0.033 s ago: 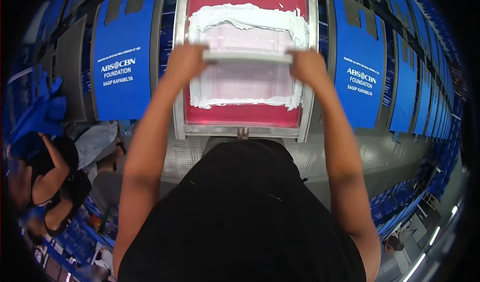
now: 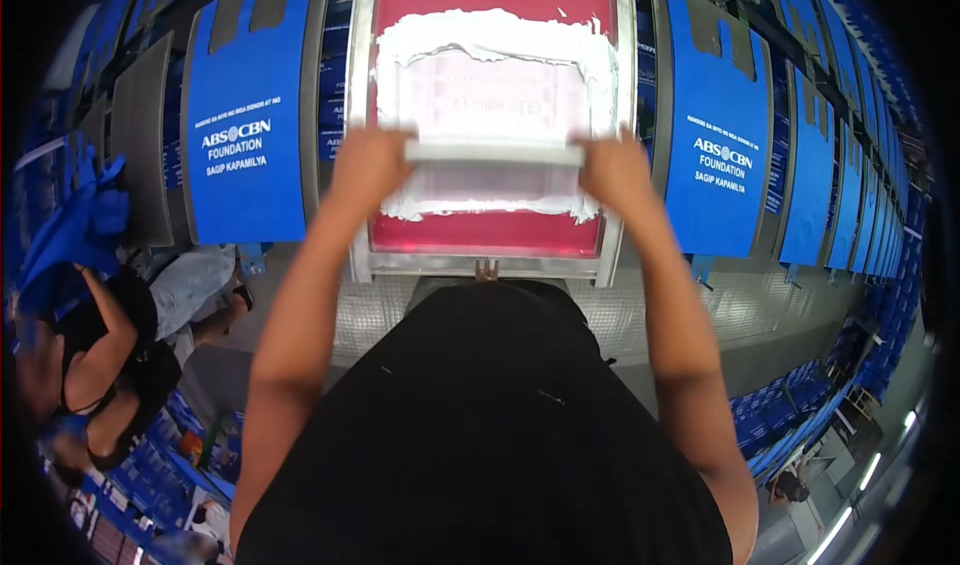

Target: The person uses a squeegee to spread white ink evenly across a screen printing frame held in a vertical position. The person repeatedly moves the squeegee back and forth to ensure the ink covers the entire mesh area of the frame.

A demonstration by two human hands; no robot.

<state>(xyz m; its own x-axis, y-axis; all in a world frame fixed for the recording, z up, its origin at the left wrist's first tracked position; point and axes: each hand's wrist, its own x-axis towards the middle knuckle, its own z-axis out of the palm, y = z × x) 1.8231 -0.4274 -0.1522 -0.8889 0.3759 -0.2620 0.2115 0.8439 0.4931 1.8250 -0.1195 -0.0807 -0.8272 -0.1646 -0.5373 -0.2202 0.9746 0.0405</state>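
Observation:
A squeegee [image 2: 496,153] lies crosswise over a screen-printing frame [image 2: 362,205], gripped at both ends. My left hand [image 2: 372,168] is closed round its left end, and my right hand [image 2: 612,170] round its right end. Thick white ink [image 2: 490,33] borders a pale rectangle on the red mesh [image 2: 480,233], heaviest along the far side. Faint reversed lettering shows through the mesh beyond the squeegee. Motion blurs both hands a little, and the squeegee's lower edge is hard to make out.
Blue printed fabric panels lie on boards to the left [image 2: 245,115] and right [image 2: 715,125], with more in rows beyond. A metal bracket [image 2: 486,269] sits at the frame's near edge. At the lower left, a person [image 2: 105,335] handles blue fabric [image 2: 75,220].
Both hands have drawn the squeegee toward me, from the middle of the pale rectangle to its nearer part. More of the reversed lettering shows behind it. The frame stays in place.

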